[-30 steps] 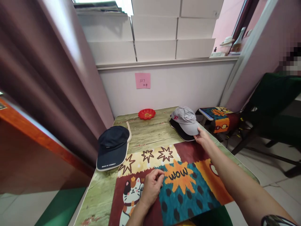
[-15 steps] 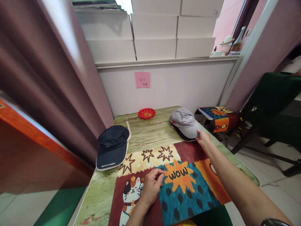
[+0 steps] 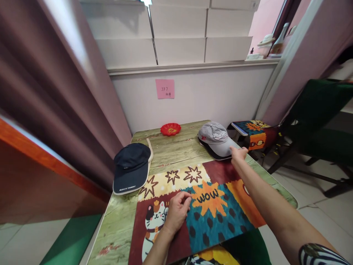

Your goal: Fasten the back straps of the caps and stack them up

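A grey baseball cap [image 3: 217,137] with white lettering and a dark under-brim sits at the far right of the table. At the right edge of its brim is my right hand [image 3: 238,152]; one fingertip meets the brim, and the other fingers are spread away to the right. My left hand [image 3: 178,210] rests on the patterned mat [image 3: 223,217], its fingers curled together and nothing visible in them. To the left lies a navy cap [image 3: 132,162] with a pale edge, brim toward me, partly beside the mat's corner.
A red scalloped dish [image 3: 170,129] stands near the back of the green wood-look table [image 3: 171,151]. A pink note [image 3: 164,89] is on the wall behind. Right of the table are a small stand with a patterned cover [image 3: 255,136] and a dark green chair [image 3: 320,106].
My right hand has shifted slightly upward along the brim, and its fingers have spread off the grip. The grey cap and my left hand stay put. The view has tilted slightly.
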A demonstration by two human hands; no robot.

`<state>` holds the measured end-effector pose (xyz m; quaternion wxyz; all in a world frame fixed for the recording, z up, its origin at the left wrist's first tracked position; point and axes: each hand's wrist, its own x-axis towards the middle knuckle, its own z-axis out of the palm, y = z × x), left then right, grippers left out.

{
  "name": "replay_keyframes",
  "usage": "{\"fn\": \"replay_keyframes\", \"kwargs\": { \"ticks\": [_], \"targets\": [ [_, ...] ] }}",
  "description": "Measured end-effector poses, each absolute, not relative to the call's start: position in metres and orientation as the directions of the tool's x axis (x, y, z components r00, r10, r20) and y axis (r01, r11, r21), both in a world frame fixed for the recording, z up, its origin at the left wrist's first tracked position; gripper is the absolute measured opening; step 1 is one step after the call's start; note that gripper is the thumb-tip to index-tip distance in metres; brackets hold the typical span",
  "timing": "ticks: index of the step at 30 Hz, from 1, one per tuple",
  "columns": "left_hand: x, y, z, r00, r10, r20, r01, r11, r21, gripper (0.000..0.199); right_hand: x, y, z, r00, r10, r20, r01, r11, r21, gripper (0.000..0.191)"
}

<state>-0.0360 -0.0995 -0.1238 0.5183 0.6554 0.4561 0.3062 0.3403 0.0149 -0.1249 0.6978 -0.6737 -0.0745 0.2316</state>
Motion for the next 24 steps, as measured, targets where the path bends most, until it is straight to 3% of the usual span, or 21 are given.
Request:
{"fn": "replay_keyframes", "kwargs": {
  "ticks": [3, 5, 7, 10, 14, 24],
  "targets": [
    [-0.036, -0.099, -0.125, 0.403, 0.912, -0.073, 0.277, -0.046, 0.960, 0.028, 0.340, 0.012, -0.112, 0.928, 0.357, 0.111, 0.177, -0.156, -0.972, 0.100],
    [-0.037, -0.099, -0.125, 0.404, 0.912, -0.075, 0.283, -0.047, 0.958, 0.028, 0.341, 0.016, -0.105, 0.825, 0.452, 0.340, 0.493, -0.280, -0.824, 0.098],
    [-0.037, -0.099, -0.125, 0.403, 0.912, -0.078, 0.292, -0.047, 0.955, 0.029, 0.341, 0.024, -0.102, 0.694, 0.590, 0.411, 0.682, -0.359, -0.637, 0.101],
    [-0.036, -0.100, -0.124, 0.397, 0.914, -0.079, 0.303, -0.049, 0.952, 0.029, 0.341, 0.035, -0.105, 0.630, 0.717, 0.299, 0.735, -0.426, -0.527, 0.116],
    [-0.036, -0.101, -0.125, 0.389, 0.919, -0.060, 0.305, -0.067, 0.950, 0.027, 0.331, 0.040, -0.122, 0.628, 0.756, 0.181, 0.722, -0.480, -0.499, 0.122],
    [-0.031, -0.105, -0.127, 0.370, 0.929, 0.008, 0.325, -0.138, 0.936, 0.022, 0.314, 0.033, -0.154, 0.673, 0.670, 0.314, 0.723, -0.503, -0.474, 0.114]
  ]
}}
